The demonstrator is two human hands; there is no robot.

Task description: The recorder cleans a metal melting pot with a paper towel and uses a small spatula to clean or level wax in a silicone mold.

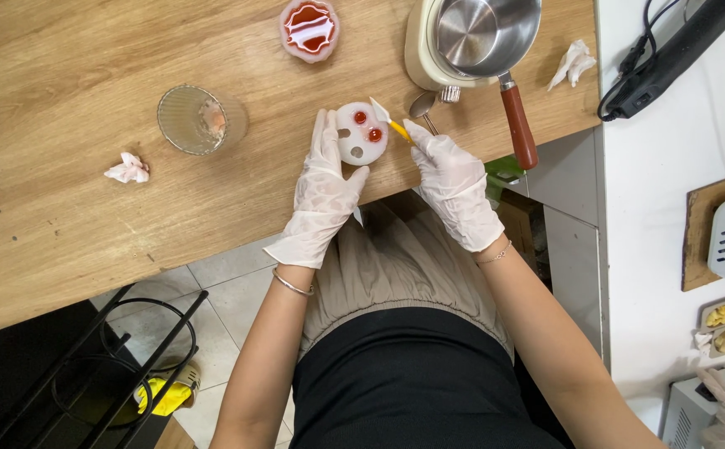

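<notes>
A small round white mould (pixel 361 134) with several cavities, two filled red, lies on the wooden table (pixel 63 108). My left hand (pixel 323 187), in a white glove, rests flat against the mould's left side, thumb under its lower edge. My right hand (pixel 452 183), also gloved, pinches a small tool with a yellow handle and a white tip (pixel 388 120); the tip touches the mould's upper right edge near a red cavity.
A ribbed glass (pixel 199 120) stands left of the mould, a crumpled tissue (pixel 129 169) further left. A round mould holding red liquid (pixel 309 28) sits at the back. A steel saucepan (pixel 485 33) with a red-brown handle (pixel 519 125) sits on a cream base; a spoon (pixel 423 107) lies beside it. Another person's gloved hand (pixel 724 416) shows at the lower right.
</notes>
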